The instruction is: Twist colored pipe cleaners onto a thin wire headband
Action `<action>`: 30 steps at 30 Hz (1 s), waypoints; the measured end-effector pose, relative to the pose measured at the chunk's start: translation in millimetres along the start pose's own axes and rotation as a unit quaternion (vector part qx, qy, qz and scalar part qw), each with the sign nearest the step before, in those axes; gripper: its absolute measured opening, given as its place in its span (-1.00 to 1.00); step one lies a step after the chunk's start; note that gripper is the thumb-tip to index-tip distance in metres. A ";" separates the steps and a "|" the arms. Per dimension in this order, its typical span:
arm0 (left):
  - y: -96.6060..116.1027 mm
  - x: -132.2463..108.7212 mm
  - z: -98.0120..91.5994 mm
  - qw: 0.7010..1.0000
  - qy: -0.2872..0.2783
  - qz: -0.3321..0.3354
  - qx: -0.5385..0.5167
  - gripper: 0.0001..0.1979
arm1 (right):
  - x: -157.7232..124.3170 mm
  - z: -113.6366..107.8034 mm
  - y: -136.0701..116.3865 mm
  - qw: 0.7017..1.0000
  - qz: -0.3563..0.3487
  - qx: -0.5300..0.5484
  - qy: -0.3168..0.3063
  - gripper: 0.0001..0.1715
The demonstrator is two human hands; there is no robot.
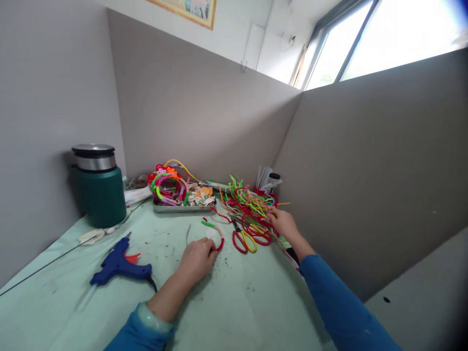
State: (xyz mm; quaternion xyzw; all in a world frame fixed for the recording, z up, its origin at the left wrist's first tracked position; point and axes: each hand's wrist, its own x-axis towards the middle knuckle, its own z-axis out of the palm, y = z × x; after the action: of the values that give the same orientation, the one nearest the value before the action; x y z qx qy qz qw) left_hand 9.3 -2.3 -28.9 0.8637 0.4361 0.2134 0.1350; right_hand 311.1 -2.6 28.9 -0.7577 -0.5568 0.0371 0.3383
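My left hand [197, 258] rests low over the table, its fingers closed on one end of a curved pipe cleaner [221, 233] banded in red, pale pink and green. My right hand [283, 224] is at the right edge of a heap of pipe cleaners [248, 202], mostly lime green and red. Its fingers are pinched together on a strand there, and the fingertips are partly hidden. Just left of that hand lie red-handled scissors [240, 242] and another pair with a yellow handle [250, 242], their blades partly under the heap.
A metal tray [183, 209] holds wound pipe-cleaner rings [170, 187] and small scraps [201, 195]. On the left lies a blue glue gun [119, 263] with its cord, near a green thermos [100, 192]. Grey partitions [204, 102] enclose the table [248, 312]. Dark specks dot the cloth.
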 end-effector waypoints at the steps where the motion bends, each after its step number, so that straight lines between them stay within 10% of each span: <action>1: -0.5 0.0 0.4 1.000 0.002 0.003 0.000 -0.83 | 0.4 -3.7 -2.4 0.999 0.003 0.037 -0.014 -0.81; 7: -1.6 1.1 1.9 1.000 0.002 -0.008 -0.008 -0.84 | -15.5 -11.2 -18.9 0.965 0.022 0.249 -0.076 -0.77; 10: -1.1 1.2 2.4 1.000 0.002 -0.013 -0.018 -0.84 | -33.2 2.3 -32.7 0.850 0.074 0.495 -0.166 -0.83; 14: 0.1 1.2 2.2 0.999 0.010 -0.016 -0.046 -0.83 | -55.9 40.7 -60.2 0.764 0.108 0.553 -0.315 -0.76; 21: -6.3 10.5 5.8 0.963 0.075 -0.028 -0.257 -0.79 | -85.5 108.3 -88.2 0.855 -0.056 0.429 -0.286 -0.85; 30: -10.7 20.1 -6.5 0.801 0.104 -0.176 -0.563 -0.69 | -100.2 104.9 -78.4 0.933 -0.238 0.186 -0.194 -0.87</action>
State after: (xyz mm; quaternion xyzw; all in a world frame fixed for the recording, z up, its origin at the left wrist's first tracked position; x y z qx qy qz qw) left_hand 9.3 20.5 -22.7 0.5172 0.3950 0.4821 0.5865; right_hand 163.7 -28.3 -40.4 -0.5043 -0.7588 0.2044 0.3580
